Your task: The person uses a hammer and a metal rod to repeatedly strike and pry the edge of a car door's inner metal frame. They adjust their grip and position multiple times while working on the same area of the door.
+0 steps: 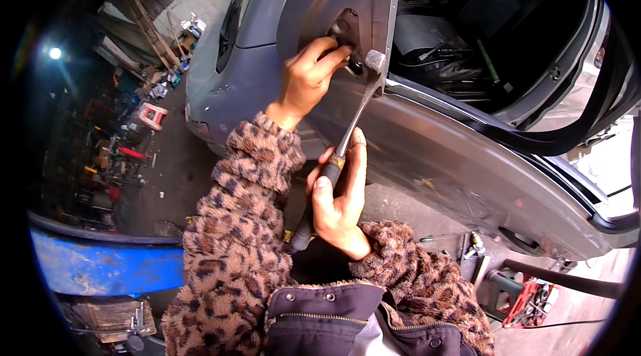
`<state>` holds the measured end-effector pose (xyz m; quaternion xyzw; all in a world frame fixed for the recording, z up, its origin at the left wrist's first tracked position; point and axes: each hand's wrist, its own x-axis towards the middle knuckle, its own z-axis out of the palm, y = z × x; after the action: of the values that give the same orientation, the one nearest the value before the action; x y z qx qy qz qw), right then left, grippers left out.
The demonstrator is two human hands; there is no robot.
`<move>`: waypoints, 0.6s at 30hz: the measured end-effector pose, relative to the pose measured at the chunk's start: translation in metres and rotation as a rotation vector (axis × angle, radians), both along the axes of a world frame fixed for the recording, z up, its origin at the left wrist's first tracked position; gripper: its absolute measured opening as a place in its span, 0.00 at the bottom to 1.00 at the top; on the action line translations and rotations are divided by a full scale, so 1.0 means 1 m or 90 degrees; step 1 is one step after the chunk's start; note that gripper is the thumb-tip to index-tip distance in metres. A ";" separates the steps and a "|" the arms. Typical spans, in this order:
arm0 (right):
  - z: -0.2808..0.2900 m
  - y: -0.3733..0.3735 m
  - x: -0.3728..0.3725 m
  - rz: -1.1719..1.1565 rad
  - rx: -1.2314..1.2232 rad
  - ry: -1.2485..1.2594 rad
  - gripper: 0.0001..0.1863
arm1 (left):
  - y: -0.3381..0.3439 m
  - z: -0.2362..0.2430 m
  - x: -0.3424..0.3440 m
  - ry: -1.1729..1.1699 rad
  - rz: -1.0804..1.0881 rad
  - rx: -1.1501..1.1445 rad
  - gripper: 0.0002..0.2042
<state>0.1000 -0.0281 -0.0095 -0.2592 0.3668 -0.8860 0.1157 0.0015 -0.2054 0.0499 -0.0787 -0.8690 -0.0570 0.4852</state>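
My right hand (pixel 340 196) is wrapped round the dark grip of a hammer (pixel 357 119) with a slim metal shaft. Its block-shaped head (pixel 375 60) is up against the edge of a grey car body panel (pixel 320 2), close to the base of the window opening. Further up, my left hand (pixel 304 82) has its fingers bent together at a triangular recess (pixel 345 26) in that panel. Whatever sits between those fingertips is mostly hidden by them. The hammer head is just right of the left fingertips.
A grey car door (pixel 454 162) curves away to the right below the window opening, where dark interior parts show. On the left floor lie scattered tools and a red-and-white box (pixel 152 116). A blue panel (pixel 107 264) stands at lower left; a red-framed item (pixel 531 302) is at lower right.
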 end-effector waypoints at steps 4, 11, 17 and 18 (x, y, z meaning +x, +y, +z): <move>-0.002 -0.002 0.000 -0.001 0.016 0.018 0.44 | -0.013 0.001 -0.001 -0.003 -0.009 -0.063 0.13; -0.007 -0.005 0.000 -0.017 0.020 0.018 0.44 | -0.002 0.012 0.007 -0.054 0.021 -0.006 0.11; 0.005 -0.004 0.004 -0.010 0.015 -0.039 0.44 | -0.013 0.009 0.000 -0.022 -0.007 -0.022 0.12; 0.003 -0.004 0.003 -0.017 0.022 -0.021 0.44 | -0.016 0.010 -0.001 -0.022 -0.016 -0.040 0.12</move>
<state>0.1030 -0.0321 -0.0065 -0.2381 0.3831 -0.8851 0.1144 0.0004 -0.2215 0.0597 -0.1038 -0.8776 -0.0371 0.4666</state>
